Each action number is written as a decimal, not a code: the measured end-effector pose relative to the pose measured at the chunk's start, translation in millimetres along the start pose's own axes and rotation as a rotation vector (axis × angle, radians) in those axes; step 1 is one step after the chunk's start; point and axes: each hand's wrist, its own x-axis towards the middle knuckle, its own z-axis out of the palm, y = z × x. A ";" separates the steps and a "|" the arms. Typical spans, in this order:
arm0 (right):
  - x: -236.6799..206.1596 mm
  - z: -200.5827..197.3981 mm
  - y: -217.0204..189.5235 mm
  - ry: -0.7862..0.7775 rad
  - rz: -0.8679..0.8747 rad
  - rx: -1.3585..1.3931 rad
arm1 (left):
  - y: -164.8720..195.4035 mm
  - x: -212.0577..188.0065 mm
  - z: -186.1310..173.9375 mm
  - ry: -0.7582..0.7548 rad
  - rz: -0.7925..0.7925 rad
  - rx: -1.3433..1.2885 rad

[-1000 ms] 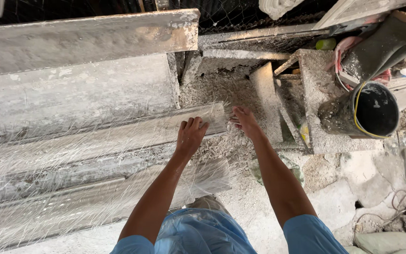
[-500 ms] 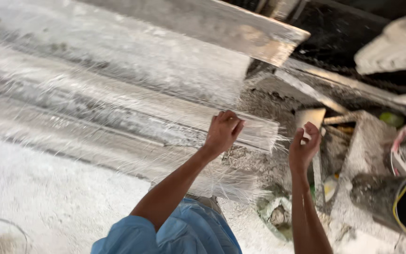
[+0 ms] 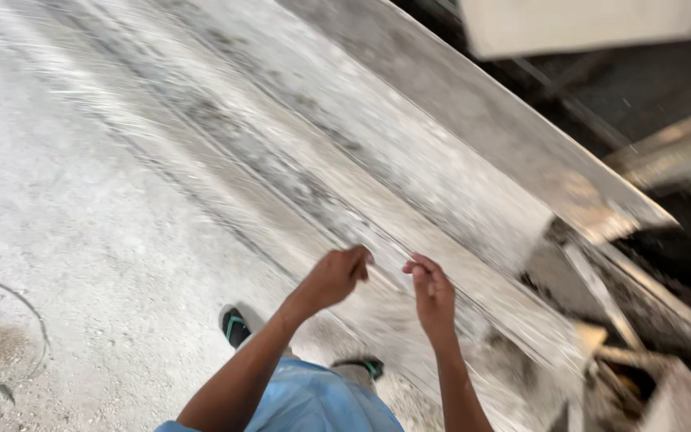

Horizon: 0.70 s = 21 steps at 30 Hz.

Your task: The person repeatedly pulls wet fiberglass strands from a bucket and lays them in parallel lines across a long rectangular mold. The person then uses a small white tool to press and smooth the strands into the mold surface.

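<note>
Long grey dusty stone slabs (image 3: 409, 168) lie side by side, running from upper left to lower right. My left hand (image 3: 336, 277) hovers just over the edge of the nearest slab (image 3: 297, 200), fingers curled loosely, with nothing seen in it. A short gap to its right, my right hand (image 3: 433, 294) also hangs above that slab, fingers bent and slightly apart, holding nothing. The view is blurred by motion, so whether either hand touches the stone is unclear.
Dusty concrete floor (image 3: 73, 264) spreads to the left, with a thin curved wire (image 3: 21, 304) lying on it. My sandalled feet (image 3: 236, 326) stand beside the slabs. Rubble and broken stone pieces (image 3: 625, 376) crowd the lower right, and a pale board (image 3: 585, 24) shows at top right.
The view has swung left, leaving the black bucket and most of the rubble out of frame. Both hands have lifted off the slab's end and come closer together.
</note>
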 end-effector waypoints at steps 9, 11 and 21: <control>62.3 357.5 -46.2 -0.521 0.087 -0.246 | -114.9 -133.3 -283.5 0.044 -0.062 -0.164; 86.6 429.0 -49.8 -0.562 -0.021 -0.171 | -136.4 -168.0 -342.0 0.145 -0.163 -0.229; 231.4 645.6 -13.0 -0.640 0.130 -0.123 | -281.5 -204.0 -538.8 0.731 -0.520 -0.415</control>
